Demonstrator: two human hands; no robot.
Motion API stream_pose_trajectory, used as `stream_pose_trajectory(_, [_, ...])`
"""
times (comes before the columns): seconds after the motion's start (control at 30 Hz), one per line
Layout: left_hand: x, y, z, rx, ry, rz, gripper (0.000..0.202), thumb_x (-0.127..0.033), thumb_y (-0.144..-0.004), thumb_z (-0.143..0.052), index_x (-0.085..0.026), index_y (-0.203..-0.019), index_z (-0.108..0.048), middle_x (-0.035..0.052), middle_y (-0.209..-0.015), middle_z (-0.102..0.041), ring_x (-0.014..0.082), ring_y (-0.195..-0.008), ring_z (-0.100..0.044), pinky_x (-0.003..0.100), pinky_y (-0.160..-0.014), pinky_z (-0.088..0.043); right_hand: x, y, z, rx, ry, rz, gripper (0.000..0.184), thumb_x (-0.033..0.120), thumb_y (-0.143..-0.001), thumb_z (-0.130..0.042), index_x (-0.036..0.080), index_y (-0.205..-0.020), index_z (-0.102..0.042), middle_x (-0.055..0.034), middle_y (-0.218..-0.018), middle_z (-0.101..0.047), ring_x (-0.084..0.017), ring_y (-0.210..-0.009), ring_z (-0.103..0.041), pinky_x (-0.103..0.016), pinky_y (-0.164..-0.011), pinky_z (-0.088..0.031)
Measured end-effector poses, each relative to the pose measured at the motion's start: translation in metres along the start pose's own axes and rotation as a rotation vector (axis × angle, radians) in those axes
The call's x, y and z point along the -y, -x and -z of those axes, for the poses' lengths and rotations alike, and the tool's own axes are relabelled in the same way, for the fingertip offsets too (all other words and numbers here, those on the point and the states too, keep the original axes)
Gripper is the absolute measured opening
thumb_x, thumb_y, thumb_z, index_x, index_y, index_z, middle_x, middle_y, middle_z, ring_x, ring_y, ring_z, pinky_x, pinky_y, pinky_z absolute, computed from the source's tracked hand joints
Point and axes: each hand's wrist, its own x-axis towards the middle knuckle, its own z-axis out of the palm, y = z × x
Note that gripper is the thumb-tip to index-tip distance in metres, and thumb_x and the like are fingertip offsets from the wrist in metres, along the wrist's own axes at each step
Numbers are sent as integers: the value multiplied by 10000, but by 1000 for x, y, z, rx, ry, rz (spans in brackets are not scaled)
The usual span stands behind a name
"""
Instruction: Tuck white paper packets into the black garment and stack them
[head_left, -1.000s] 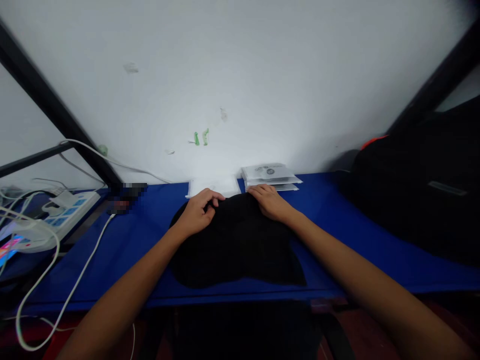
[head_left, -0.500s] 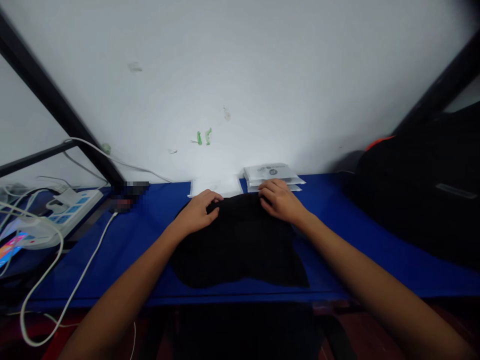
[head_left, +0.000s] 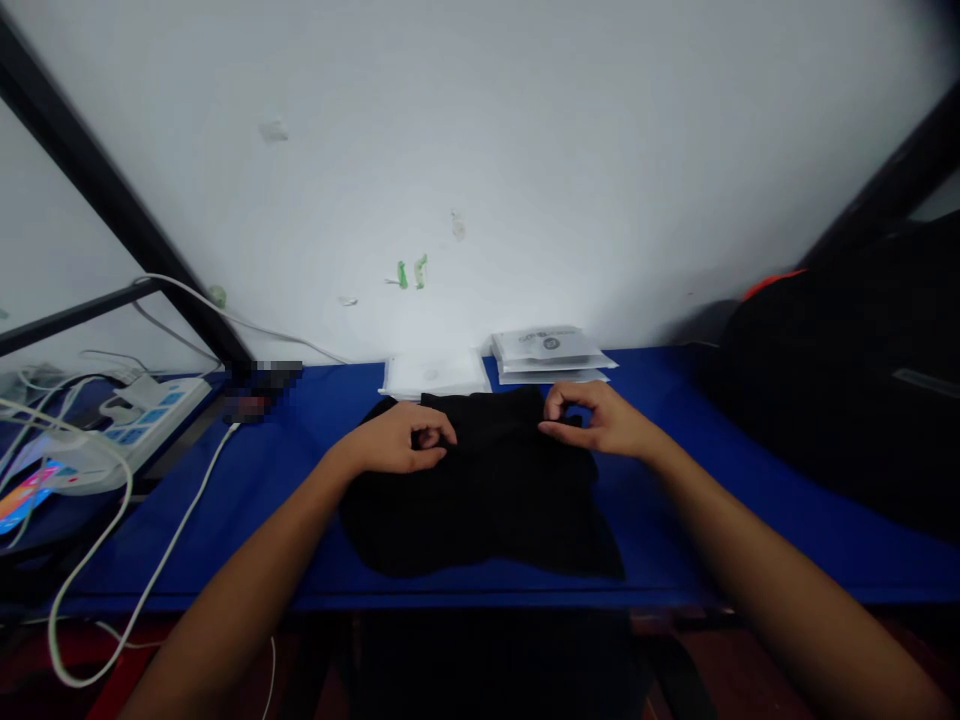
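Observation:
A black cloth [head_left: 487, 500], perhaps a garment, lies spread on the blue table [head_left: 660, 480] in front of me. My left hand [head_left: 405, 437] is over its upper left part, with the fingers curled and the thumb and index close together on the fabric. Over the upper right part, my right hand [head_left: 592, 420] bends its index finger toward the thumb, pinching at the cloth. Folds in the dark fabric are hard to make out. Just behind the cloth lie a flat white packet [head_left: 435, 372] and a stack of white printed packets [head_left: 551, 350].
A power strip [head_left: 157, 415] with tangled white cables [head_left: 90, 560] is at the left, beside a lit screen [head_left: 30, 495]. A blurred dark object [head_left: 262, 390] lies near it. On the right stands a large black bag-like bulk [head_left: 847, 400]. Behind rises a white wall [head_left: 562, 180].
Both hands have come off the cloth's far edge slightly toward me, with fingers now more curled. My right hand has shifted right. The cloth's upper edge now looks folded or bunched.

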Motion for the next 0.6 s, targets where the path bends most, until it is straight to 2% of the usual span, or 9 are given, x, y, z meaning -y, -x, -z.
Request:
stream_pose_trajectory(0.07, [1, 1, 3, 114, 27, 88, 173, -277, -789, -635, -175, -917, -693, -41, -609, -537, 93, -563, -495, 217, -586, -402, 0, 0, 5, 127, -83, -63, 186, 353, -793, -672, 194, -805, -576, -5, -766, -586, -132, -684, -543, -280, -647, -447])
stream_pose_trajectory(0.13, [0, 1, 5, 206, 59, 170, 209, -337, -801, -643, -177, -922, -704, -28, -638, -583, 95, -565, -514, 211, -568, -393, -1, 1, 7, 284, -124, -137, 228, 366, -774, -694, 182, -885, -617, -11, -783, -606, -143, -711, -566, -290, -668, -457])
stream_pose_trajectory(0.2, [0, 0, 6, 218, 73, 201, 239, -370, -814, -635, -185, -947, -704, -10, -705, -634, 105, -609, -553, 212, -587, -406, -1, 0, 7, 393, -119, -202, 261, 384, -775, -695, 176, -925, -641, -10, -760, -620, -146, -695, -577, -289, -652, -448])
stream_pose_trajectory(0.27, [3, 0, 6, 162, 61, 211, 271, -410, -838, -607, -194, -980, -688, 2, -752, -656, 121, -658, -579, 221, -620, -426, 0, -1, 4, 430, -96, -240, 285, 417, -786, -683, 176, -936, -654, -9, -736, -630, -142, -664, -573, -282, -624, -429])
stream_pose_trajectory(0.33, [11, 1, 7, 55, -15, 242, 312, -455, -858, -570, -199, -1012, -662, 18, -808, -664, 145, -716, -595, 246, -665, -451, 2, -2, -1, 427, -70, -255, 310, 453, -802, -662, 175, -941, -662, -8, -719, -630, -137, -639, -561, -275, -597, -409])
stream_pose_trajectory(0.43, [32, 5, 11, -128, -298, 361, 376, -488, -839, -568, -191, -1062, -624, 85, -1002, -638, 227, -911, -594, 325, -782, -468, 3, -3, -6, 406, -20, -255, 314, 459, -821, -634, 171, -943, -665, -2, -693, -615, -125, -601, -534, -261, -560, -381])
stream_pose_trajectory(0.47, [40, 8, 13, -155, -392, 434, 407, -504, -821, -581, -186, -1074, -615, 111, -1057, -616, 263, -973, -578, 351, -802, -464, 3, -3, -8, 402, -4, -252, 307, 451, -827, -627, 171, -947, -664, 2, -685, -610, -121, -589, -526, -256, -550, -374])
stream_pose_trajectory(0.53, [55, 11, 18, -145, -489, 588, 488, -565, -782, -606, -179, -1080, -607, 145, -1094, -590, 316, -1021, -555, 376, -793, -459, 2, -3, -9, 397, 23, -239, 286, 432, -839, -612, 171, -946, -659, 9, -669, -597, -115, -570, -511, -249, -537, -367])
stream_pose_trajectory(0.6, [67, 13, 21, -96, -483, 679, 540, -620, -756, -614, -178, -1066, -606, 152, -1074, -595, 329, -996, -563, 371, -770, -452, 1, -3, -10, 396, 40, -223, 269, 422, -848, -601, 173, -935, -655, 13, -661, -588, -113, -561, -501, -248, -532, -365])
